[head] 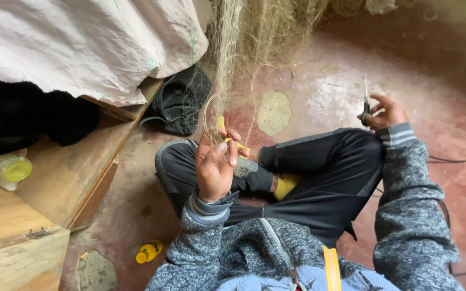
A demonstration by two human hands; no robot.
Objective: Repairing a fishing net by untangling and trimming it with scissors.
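Over on the left there's a wooden box [66, 178] and a small yellow bottle [149, 251] on the floor. Your left hand [215, 164] is pinching the fishing net [227, 81] plus a yellow netting needle [232, 141], and your right hand [386, 112] is closed around scissors [365, 102], blades pointing up.

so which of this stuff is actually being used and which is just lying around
In use: fishing net, yellow netting needle in the left hand, scissors in the right hand.

Lying about: black cap, small yellow bottle, plastic bottle, white sack.
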